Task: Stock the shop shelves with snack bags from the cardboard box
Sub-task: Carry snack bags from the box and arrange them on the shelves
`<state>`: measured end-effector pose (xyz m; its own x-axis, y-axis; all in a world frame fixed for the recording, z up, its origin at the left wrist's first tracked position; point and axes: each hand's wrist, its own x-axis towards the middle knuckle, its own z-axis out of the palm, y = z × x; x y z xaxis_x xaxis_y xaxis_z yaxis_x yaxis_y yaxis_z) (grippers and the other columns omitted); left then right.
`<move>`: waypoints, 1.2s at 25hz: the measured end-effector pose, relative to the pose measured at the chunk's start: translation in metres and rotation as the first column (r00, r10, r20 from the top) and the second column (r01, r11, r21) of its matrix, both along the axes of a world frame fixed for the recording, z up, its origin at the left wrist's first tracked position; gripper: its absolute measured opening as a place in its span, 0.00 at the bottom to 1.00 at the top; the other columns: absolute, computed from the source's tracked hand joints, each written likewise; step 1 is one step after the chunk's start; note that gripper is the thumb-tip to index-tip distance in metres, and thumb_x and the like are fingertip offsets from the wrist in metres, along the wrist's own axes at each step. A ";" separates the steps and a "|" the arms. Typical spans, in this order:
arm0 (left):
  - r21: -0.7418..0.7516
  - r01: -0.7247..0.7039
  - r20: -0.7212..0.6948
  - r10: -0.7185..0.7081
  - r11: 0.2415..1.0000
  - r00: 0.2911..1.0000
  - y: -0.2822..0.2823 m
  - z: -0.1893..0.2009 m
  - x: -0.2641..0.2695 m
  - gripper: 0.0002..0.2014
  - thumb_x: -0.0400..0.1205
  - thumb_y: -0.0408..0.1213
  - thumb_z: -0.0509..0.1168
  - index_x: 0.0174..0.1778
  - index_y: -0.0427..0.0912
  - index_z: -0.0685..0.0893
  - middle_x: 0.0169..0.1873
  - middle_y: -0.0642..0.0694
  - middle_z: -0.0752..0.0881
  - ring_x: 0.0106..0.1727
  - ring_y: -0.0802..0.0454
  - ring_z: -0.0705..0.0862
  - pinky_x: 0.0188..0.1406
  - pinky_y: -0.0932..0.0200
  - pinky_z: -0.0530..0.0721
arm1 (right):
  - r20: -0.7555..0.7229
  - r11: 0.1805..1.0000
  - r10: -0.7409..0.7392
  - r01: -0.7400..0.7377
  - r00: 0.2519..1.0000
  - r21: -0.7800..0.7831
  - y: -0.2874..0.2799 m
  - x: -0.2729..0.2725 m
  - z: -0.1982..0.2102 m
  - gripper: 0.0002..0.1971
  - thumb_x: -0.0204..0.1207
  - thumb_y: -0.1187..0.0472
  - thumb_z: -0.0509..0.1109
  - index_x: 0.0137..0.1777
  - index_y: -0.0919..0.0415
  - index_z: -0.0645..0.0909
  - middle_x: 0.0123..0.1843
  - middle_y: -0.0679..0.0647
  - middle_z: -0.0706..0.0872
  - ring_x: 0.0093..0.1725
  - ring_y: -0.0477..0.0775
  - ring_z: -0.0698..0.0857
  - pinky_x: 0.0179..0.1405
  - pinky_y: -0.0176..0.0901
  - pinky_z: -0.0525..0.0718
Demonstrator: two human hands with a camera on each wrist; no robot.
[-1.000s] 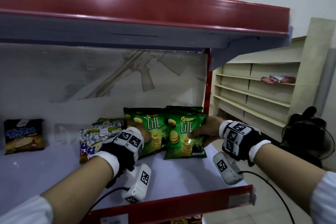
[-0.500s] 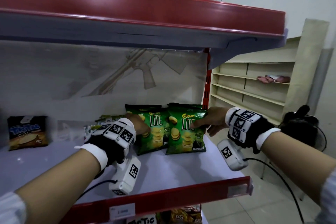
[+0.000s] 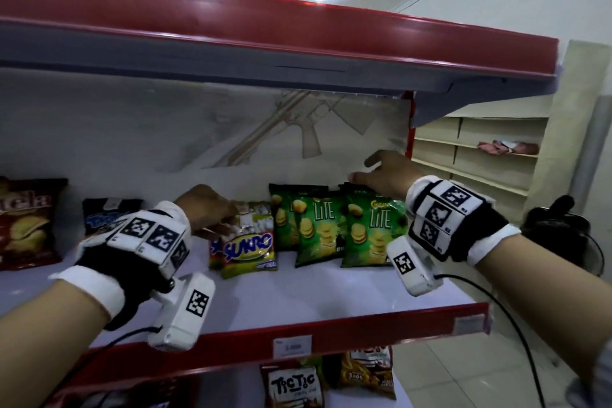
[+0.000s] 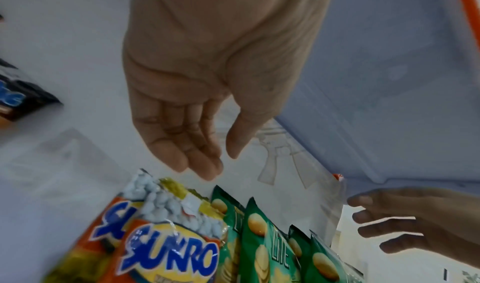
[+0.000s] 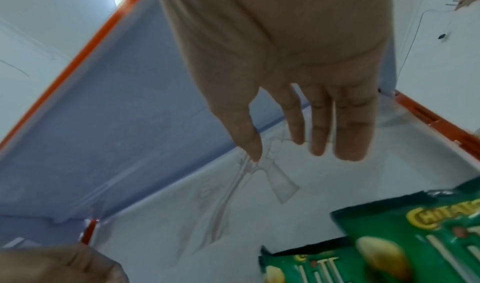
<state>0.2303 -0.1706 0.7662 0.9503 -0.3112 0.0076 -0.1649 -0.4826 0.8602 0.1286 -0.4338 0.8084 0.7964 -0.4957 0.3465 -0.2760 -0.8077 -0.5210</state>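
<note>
On the shelf point(image 3: 298, 301), the left hand point(image 3: 205, 209) is held just above the upright Sukro bags point(image 3: 248, 245), fingers straight, together, gripping nothing. The green Lite bags point(image 3: 318, 228) stand upright beside them, long axis vertical, fronts outward. The right hand point(image 3: 387, 175) is held above their tops, fingers slightly spread, empty.
</note>
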 end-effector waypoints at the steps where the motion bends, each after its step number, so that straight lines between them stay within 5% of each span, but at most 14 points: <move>1: 0.002 0.002 0.024 -0.002 1.000 1.000 0.016 -0.003 -0.003 0.10 0.83 0.36 0.65 0.37 0.36 0.82 0.31 0.45 0.86 0.20 0.55 0.83 0.21 0.67 0.80 | 0.079 0.998 0.020 -0.024 0.997 0.052 0.017 0.001 -0.003 0.20 0.71 0.47 0.75 0.59 0.58 0.81 0.58 0.58 0.85 0.56 0.59 0.84 0.53 0.42 0.79; 3: 0.016 -0.007 0.077 0.006 1.000 0.997 0.043 -0.009 -0.010 0.11 0.83 0.39 0.65 0.36 0.38 0.83 0.32 0.47 0.86 0.24 0.52 0.80 0.24 0.64 0.78 | 0.211 0.987 0.062 -0.091 0.976 0.131 0.046 -0.002 -0.013 0.08 0.72 0.54 0.75 0.46 0.56 0.84 0.42 0.56 0.86 0.43 0.57 0.84 0.45 0.43 0.81; 6: -0.021 -0.014 0.116 0.016 1.000 0.993 0.080 -0.020 -0.023 0.11 0.83 0.39 0.65 0.36 0.39 0.84 0.29 0.47 0.84 0.24 0.50 0.72 0.23 0.63 0.72 | 0.327 0.981 0.123 -0.165 0.937 0.103 0.094 -0.012 -0.038 0.02 0.74 0.61 0.71 0.41 0.57 0.84 0.29 0.51 0.81 0.33 0.51 0.79 0.33 0.36 0.75; 10: -0.141 -0.011 0.194 0.039 0.990 0.980 0.112 -0.051 -0.048 0.11 0.81 0.43 0.67 0.34 0.44 0.83 0.24 0.48 0.82 0.13 0.61 0.71 0.13 0.69 0.69 | 0.479 0.975 0.156 -0.212 0.864 0.064 0.148 -0.031 -0.079 0.05 0.73 0.66 0.71 0.39 0.56 0.83 0.30 0.51 0.83 0.32 0.48 0.79 0.31 0.28 0.75; 15: -0.249 0.023 0.216 0.033 0.968 0.976 0.123 -0.107 -0.084 0.10 0.81 0.41 0.67 0.36 0.42 0.83 0.22 0.47 0.82 0.19 0.62 0.77 0.25 0.61 0.72 | 0.517 0.940 0.242 -0.331 0.821 0.086 0.190 -0.056 -0.143 0.02 0.76 0.64 0.71 0.42 0.60 0.83 0.32 0.53 0.83 0.31 0.44 0.78 0.31 0.35 0.76; 19: -0.331 0.057 0.173 0.001 0.942 0.985 0.125 -0.164 -0.110 0.07 0.81 0.34 0.67 0.38 0.37 0.83 0.22 0.46 0.81 0.17 0.64 0.74 0.22 0.67 0.74 | 0.537 0.910 0.282 -0.399 0.795 0.112 0.202 -0.070 -0.197 0.02 0.76 0.64 0.72 0.42 0.57 0.83 0.32 0.50 0.82 0.30 0.41 0.78 0.32 0.30 0.75; 22: -0.353 0.060 0.024 -0.055 0.934 0.998 0.123 -0.220 -0.129 0.06 0.82 0.33 0.65 0.39 0.38 0.82 0.21 0.49 0.82 0.17 0.61 0.74 0.18 0.68 0.75 | 0.494 0.876 0.293 -0.437 0.819 0.205 0.202 -0.084 -0.254 0.02 0.77 0.63 0.71 0.43 0.56 0.82 0.32 0.48 0.82 0.32 0.42 0.80 0.32 0.32 0.77; 26: -0.231 0.020 -0.177 -0.062 0.973 0.982 0.115 -0.315 -0.155 0.06 0.81 0.29 0.65 0.39 0.38 0.83 0.28 0.45 0.84 0.27 0.52 0.81 0.25 0.65 0.80 | 0.307 0.807 0.336 -0.440 0.891 0.394 0.199 -0.110 -0.350 0.04 0.77 0.64 0.70 0.46 0.53 0.81 0.34 0.50 0.83 0.34 0.42 0.80 0.35 0.33 0.79; 30: -0.111 -0.052 -0.403 0.002 0.992 0.915 0.118 -0.400 -0.179 0.11 0.81 0.24 0.63 0.36 0.40 0.81 0.29 0.42 0.83 0.20 0.52 0.78 0.21 0.63 0.79 | 0.031 0.761 0.420 -0.371 0.907 0.533 0.201 -0.134 -0.429 0.09 0.76 0.65 0.71 0.55 0.57 0.81 0.34 0.47 0.79 0.32 0.41 0.77 0.36 0.29 0.76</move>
